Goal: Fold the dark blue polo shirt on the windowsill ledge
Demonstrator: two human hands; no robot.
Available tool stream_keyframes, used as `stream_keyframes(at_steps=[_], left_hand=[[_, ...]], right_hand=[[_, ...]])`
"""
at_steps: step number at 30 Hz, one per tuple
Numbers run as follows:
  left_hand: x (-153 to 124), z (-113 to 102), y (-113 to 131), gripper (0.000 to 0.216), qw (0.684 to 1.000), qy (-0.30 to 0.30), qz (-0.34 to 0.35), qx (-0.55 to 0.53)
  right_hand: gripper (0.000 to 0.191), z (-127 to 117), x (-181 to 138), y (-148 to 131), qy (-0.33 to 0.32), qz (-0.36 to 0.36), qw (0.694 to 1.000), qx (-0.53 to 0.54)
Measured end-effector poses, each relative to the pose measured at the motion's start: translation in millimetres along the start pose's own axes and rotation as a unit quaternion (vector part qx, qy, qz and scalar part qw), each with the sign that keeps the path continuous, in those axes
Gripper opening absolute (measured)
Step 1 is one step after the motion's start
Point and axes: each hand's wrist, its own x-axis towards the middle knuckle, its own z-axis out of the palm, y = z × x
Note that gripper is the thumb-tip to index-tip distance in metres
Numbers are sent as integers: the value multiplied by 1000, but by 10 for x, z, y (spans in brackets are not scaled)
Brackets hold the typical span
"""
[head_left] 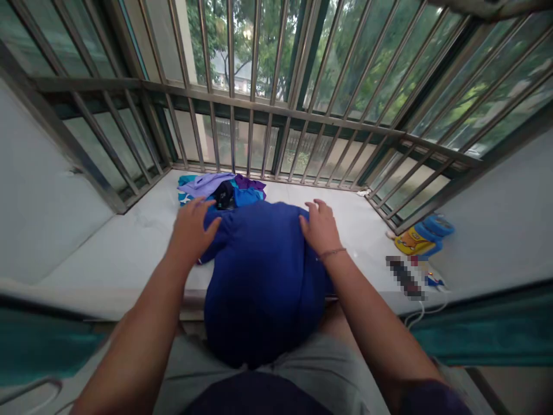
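A dark blue garment (263, 259), possibly a shirt, is spread over the front edge of the white sill and hangs down toward my lap. My left hand (194, 227) rests at its upper left, on what looks like a sleeve, thumb and fingers apart. On the upper right edge of the cloth lies my right hand (322, 227), its fingers also spread and a thin bracelet at the wrist. Neither hand visibly grips the fabric. Just beyond the garment sits a pile of clothes (207, 185) in lilac, purple, teal, black and blue.
Metal window bars (253, 105) enclose the white sill (142, 242) at the back and sides. To the right stand a blue and yellow bottle-like container (421, 236), a blurred-out dark object (405, 278) and a white cable (417, 316). Teal curtains (488, 328) hang below the sill.
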Motion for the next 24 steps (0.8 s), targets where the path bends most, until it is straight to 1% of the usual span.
stream_keyframes(at_steps=[1, 2, 3, 5, 6, 7, 8, 9, 10, 12, 14, 16, 18, 21, 22, 23, 24], left_hand=[[-124, 185, 49, 47, 999, -22, 27, -26], [-284, 373, 83, 47, 997, -58, 43, -41], [-466, 559, 97, 50, 993, -99, 40, -41], [-838, 885, 55, 57, 982, -190, -12, -1], [-1000, 1012, -1, 59, 971, -235, -37, 20], [-1133, 1107, -76, 59, 963, -263, -48, 32], [-1231, 1169, -166, 59, 960, -274, -46, 35], [-1292, 1199, -261, 59, 961, -272, -46, 34], [-1320, 1197, -355, 59, 964, -259, -52, 30], [-1301, 1121, -515, 61, 972, -216, -81, 37], [-1235, 986, -629, 65, 974, -169, -127, 81], [-1160, 846, -714, 70, 963, -147, -176, 143], [-1078, 743, -788, 71, 946, -163, -212, 184], [-906, 678, -826, 55, 928, -248, -208, 184], [-836, 673, -789, 52, 923, -268, -213, 176], [-768, 672, -718, 50, 921, -272, -223, 167], [-707, 676, -608, 50, 924, -259, -236, 156]], right_hand=[[46, 142, -140, -76, -28, -20, 999, 22], [47, 287, -315, -151, -65, -38, 996, 39], [50, 433, -508, -219, -108, -47, 992, 47], [61, 716, -890, -309, -211, -26, 976, 36], [66, 843, -1057, -326, -257, -6, 966, 27], [68, 953, -1202, -325, -286, 11, 958, 21], [69, 1043, -1319, -309, -295, 21, 955, 20], [68, 1111, -1411, -284, -294, 25, 955, 22], [67, 1157, -1477, -255, -284, 23, 958, 25], [66, 1194, -1549, -207, -264, 15, 964, 33], [65, 1188, -1569, -189, -257, 16, 966, 38], [65, 1174, -1569, -196, -254, 20, 966, 41], [65, 1169, -1566, -210, -252, 24, 966, 46], [64, 1173, -1567, -220, -247, 26, 967, 53], [64, 1174, -1567, -219, -245, 27, 968, 54], [64, 1175, -1566, -217, -245, 27, 968, 55], [64, 1175, -1566, -215, -245, 28, 968, 56]])
